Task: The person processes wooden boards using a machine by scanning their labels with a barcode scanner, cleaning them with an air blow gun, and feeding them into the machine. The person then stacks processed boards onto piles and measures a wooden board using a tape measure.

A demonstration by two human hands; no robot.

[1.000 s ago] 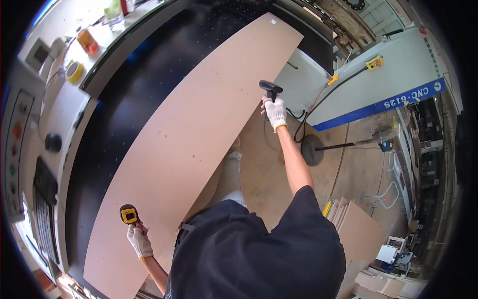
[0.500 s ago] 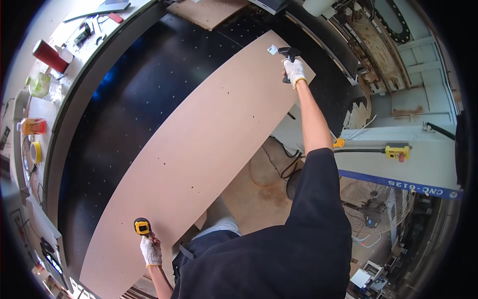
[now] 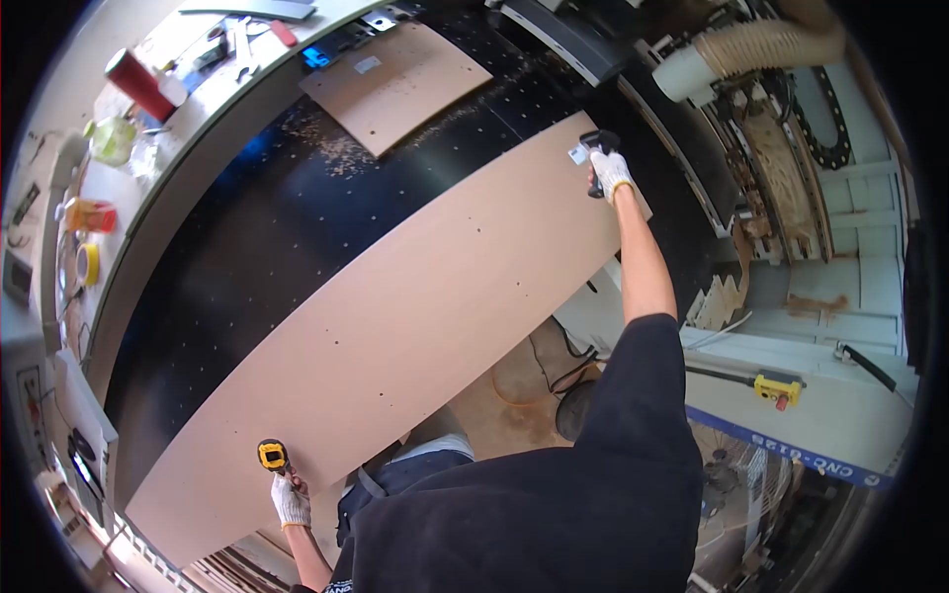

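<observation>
A long, curved-edge wooden panel (image 3: 386, 316) with small drilled holes lies across a black work table. My right hand (image 3: 611, 174), in a white knit glove, is closed around the handle of a black pistol-shaped tool (image 3: 598, 143) over the panel's far end. Just left of that tool's head, a small white label (image 3: 577, 155) sticks to the panel. My left hand (image 3: 293, 497), gloved too, grips a yellow-and-black tool (image 3: 273, 455) above the panel's near end. Its exact kind cannot be made out, and its lower part is hidden by the fingers.
Another wooden panel (image 3: 395, 84) with a label lies at the back of the black perforated table (image 3: 247, 267), beside scattered chips. A side counter (image 3: 104, 183) holds a red cylinder, bottles and tape. At right are a ribbed hose (image 3: 761, 54) and a yellow control box (image 3: 779, 388).
The view has shifted, bringing more of the back panel and the hose into sight. Both hands keep their tools at about the same places over the long panel.
</observation>
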